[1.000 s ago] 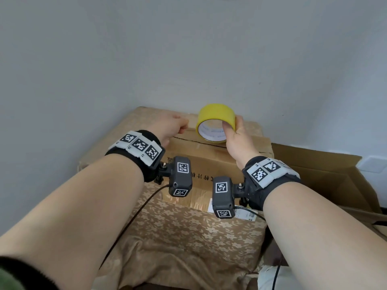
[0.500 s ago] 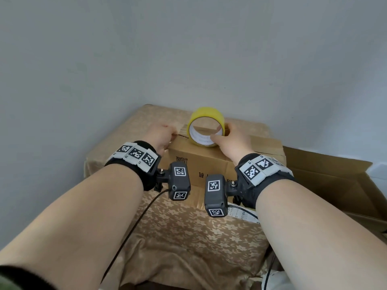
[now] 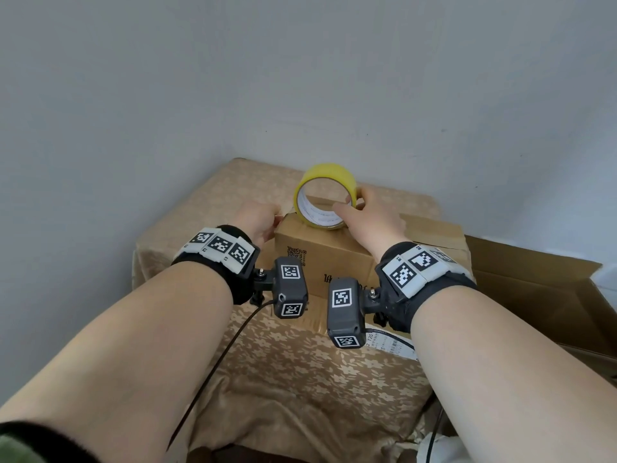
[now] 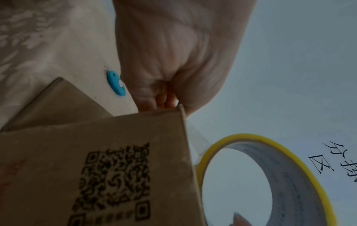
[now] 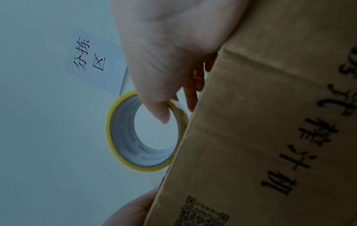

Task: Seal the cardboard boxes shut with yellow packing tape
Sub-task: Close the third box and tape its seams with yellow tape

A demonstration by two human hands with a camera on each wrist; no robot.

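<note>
A brown cardboard box [image 3: 334, 259] with a QR print lies on a cloth-covered stand. A yellow packing tape roll [image 3: 325, 195] stands on edge on the box's top, near its left end. My right hand [image 3: 364, 215] grips the roll, thumb inside the core [image 5: 156, 110] and fingers over the outside. My left hand [image 3: 263, 218] curls over the box's top left corner [image 4: 179, 107] and holds the tape end there. A short clear strip of tape [image 4: 195, 137] runs from that corner to the roll [image 4: 289, 168].
A beige floral cloth [image 3: 300, 379] covers the stand. A larger open cardboard box [image 3: 534, 295] stands at the right. Grey walls close in behind and at the left, with a paper sign [image 5: 90, 56] on one. A small blue oval object [image 4: 116, 83] lies on the cloth by my left hand.
The roll has come down from above the box to stand on its top. My left hand has slid from the box's top to its left corner. My right thumb now sits inside the core.
</note>
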